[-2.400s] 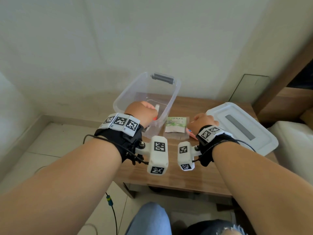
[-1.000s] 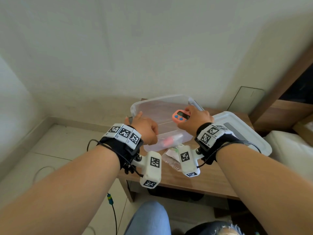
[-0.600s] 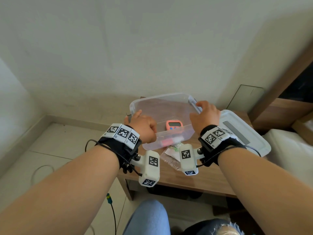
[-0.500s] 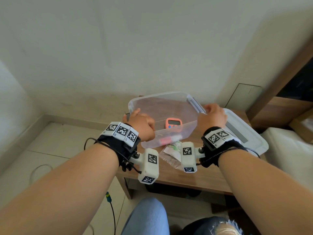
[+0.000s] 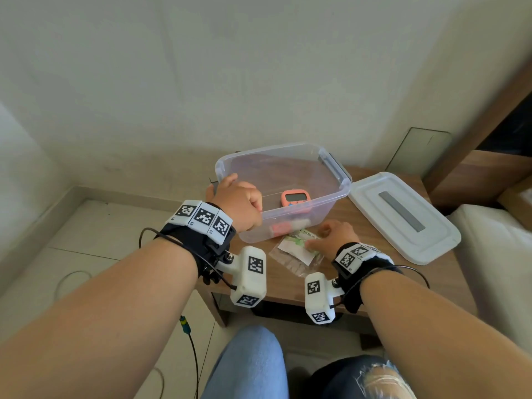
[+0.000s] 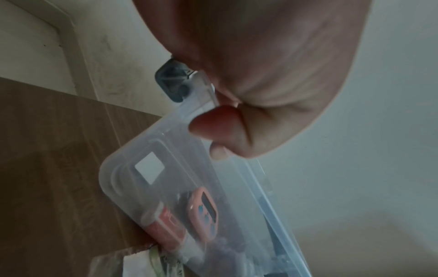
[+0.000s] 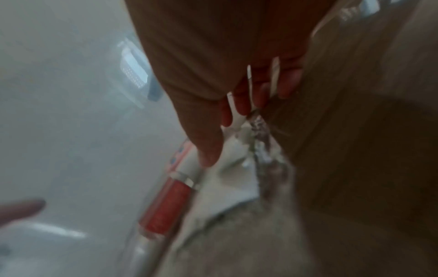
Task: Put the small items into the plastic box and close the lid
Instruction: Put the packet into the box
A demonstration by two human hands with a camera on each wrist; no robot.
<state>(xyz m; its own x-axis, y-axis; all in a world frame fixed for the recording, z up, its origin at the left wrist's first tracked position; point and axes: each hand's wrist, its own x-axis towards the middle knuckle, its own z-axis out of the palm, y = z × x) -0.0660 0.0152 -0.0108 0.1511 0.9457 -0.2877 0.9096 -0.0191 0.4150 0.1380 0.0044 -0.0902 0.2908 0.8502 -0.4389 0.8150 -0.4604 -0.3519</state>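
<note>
The clear plastic box (image 5: 335, 180) stands lidless and slightly tilted on the wooden table (image 5: 357, 280). My left hand (image 5: 240, 205) grips the box's left rim (image 6: 201, 88), thumb outside and fingers curled over the edge. A pink timer (image 5: 296, 198) and a red-and-white tube (image 5: 283, 226) lie inside, both also visible through the wall as timer (image 6: 203, 211) and tube (image 6: 168, 223). A clear packet (image 5: 290, 250) with a green-and-white card lies before the box. My right hand (image 5: 331, 236) rests on the packet's right end with fingers (image 7: 244, 101) spread; that view is blurred.
The white lid (image 5: 403, 217) lies flat on the table to the right of the box. A wall stands close behind the table, and wooden furniture (image 5: 475, 180) with a white cushion sits at the right. A cable (image 5: 190, 341) hangs below the left wrist.
My right hand dropped the pink timer into the box, touched the box's right rim, then came down onto the packet. My left hand kept its hold on the left rim.
</note>
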